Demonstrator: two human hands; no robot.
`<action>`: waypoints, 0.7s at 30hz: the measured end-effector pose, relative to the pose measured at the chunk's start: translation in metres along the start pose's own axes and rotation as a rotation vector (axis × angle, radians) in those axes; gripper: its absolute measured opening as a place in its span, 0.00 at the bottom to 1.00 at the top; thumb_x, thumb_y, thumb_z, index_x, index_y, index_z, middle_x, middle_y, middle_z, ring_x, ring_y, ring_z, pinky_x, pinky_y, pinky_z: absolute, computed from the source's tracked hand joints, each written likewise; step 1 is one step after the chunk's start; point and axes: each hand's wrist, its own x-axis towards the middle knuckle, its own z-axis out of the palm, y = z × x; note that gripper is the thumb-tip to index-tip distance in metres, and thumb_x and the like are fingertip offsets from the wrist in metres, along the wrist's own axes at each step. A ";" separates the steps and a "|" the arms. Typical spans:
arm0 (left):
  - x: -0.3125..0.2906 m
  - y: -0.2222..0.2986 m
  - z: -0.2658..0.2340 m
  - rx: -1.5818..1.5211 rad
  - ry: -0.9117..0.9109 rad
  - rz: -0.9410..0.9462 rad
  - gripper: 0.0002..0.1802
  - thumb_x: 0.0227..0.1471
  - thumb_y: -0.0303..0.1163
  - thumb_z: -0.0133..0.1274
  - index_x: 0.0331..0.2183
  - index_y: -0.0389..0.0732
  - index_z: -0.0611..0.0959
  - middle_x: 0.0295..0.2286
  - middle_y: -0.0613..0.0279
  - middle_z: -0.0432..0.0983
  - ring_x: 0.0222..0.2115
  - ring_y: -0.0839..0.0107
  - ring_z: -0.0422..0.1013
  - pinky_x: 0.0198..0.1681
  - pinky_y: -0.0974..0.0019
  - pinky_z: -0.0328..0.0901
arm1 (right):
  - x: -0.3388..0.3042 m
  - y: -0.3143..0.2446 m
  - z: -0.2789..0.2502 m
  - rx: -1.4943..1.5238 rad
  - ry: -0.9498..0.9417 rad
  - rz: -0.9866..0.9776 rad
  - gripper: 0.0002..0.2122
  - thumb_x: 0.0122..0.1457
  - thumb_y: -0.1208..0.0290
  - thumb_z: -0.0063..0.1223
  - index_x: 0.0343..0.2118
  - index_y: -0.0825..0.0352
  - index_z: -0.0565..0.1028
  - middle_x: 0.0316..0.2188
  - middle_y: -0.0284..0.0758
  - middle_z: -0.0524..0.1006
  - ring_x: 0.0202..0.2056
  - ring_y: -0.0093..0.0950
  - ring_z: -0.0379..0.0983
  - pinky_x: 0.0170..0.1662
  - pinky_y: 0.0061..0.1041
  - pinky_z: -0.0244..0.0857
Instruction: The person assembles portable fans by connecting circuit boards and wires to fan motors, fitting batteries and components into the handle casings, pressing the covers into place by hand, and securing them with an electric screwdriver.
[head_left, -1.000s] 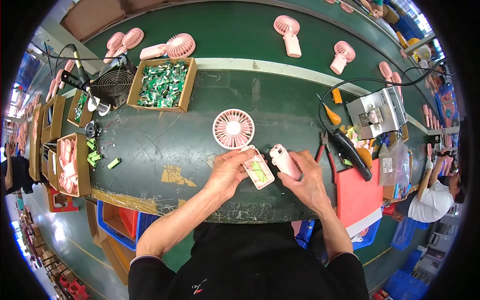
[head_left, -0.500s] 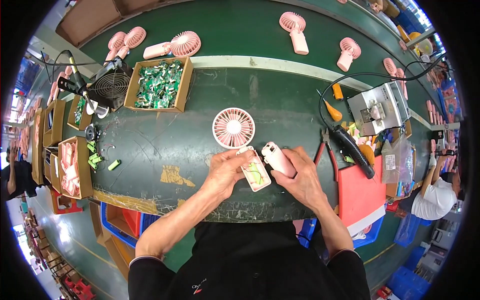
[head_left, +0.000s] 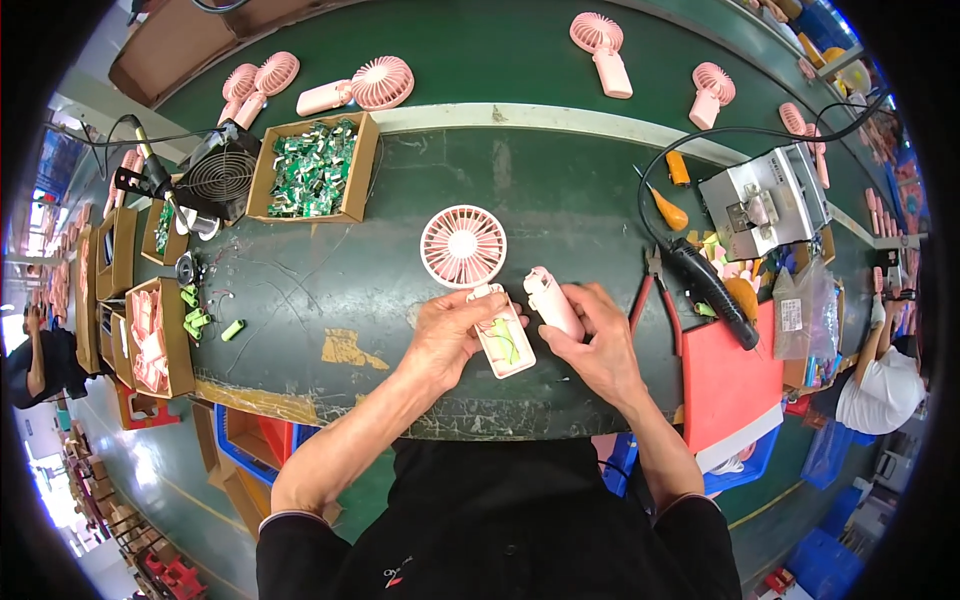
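Note:
My left hand [head_left: 445,333] is closed round the open handle [head_left: 514,368] of a small pink fan. Its round grille [head_left: 463,247] lies on the bench just beyond my fingers. Inside the handle a light green part [head_left: 502,340] shows, with a thin dark wire. My right hand [head_left: 603,345] grips a pink handle cover [head_left: 553,303] between thumb and fingers, tilted, its end pointing away from me. The cover and the open handle are close together but apart.
Left: a box of green circuit boards [head_left: 368,170], a box of pink parts [head_left: 178,345], loose green cells [head_left: 232,330], a soldering iron [head_left: 155,170]. Right: pliers [head_left: 668,300], a black-handled corded tool [head_left: 712,290], a red sheet [head_left: 730,375], a metal device [head_left: 760,205]. Finished-looking fans [head_left: 383,83] lie beyond.
The view has shifted a little. My right hand has turned the pink cover slightly, and the open handle and grille have moved slightly left. Both hands keep their hold.

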 end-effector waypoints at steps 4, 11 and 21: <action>-0.003 -0.002 0.006 0.013 0.047 0.051 0.10 0.48 0.22 0.57 0.35 0.28 0.78 0.30 0.47 0.79 0.31 0.54 0.79 0.37 0.54 0.76 | -0.002 0.004 0.001 0.055 0.015 0.005 0.20 0.48 0.80 0.61 0.46 0.74 0.71 0.37 0.35 0.69 0.36 0.23 0.71 0.37 0.20 0.66; -0.001 0.002 0.007 0.051 0.074 0.044 0.09 0.48 0.22 0.57 0.34 0.29 0.78 0.29 0.47 0.78 0.30 0.55 0.78 0.37 0.52 0.76 | -0.002 0.008 -0.002 0.260 0.042 0.060 0.19 0.50 0.82 0.59 0.47 0.76 0.70 0.39 0.33 0.68 0.39 0.21 0.70 0.40 0.19 0.65; 0.002 0.000 0.004 -0.070 -0.012 0.002 0.13 0.50 0.24 0.58 0.37 0.28 0.78 0.33 0.47 0.78 0.35 0.55 0.78 0.42 0.56 0.74 | -0.009 0.002 -0.008 0.323 0.001 0.160 0.19 0.52 0.83 0.57 0.48 0.76 0.70 0.39 0.32 0.67 0.41 0.21 0.70 0.43 0.20 0.64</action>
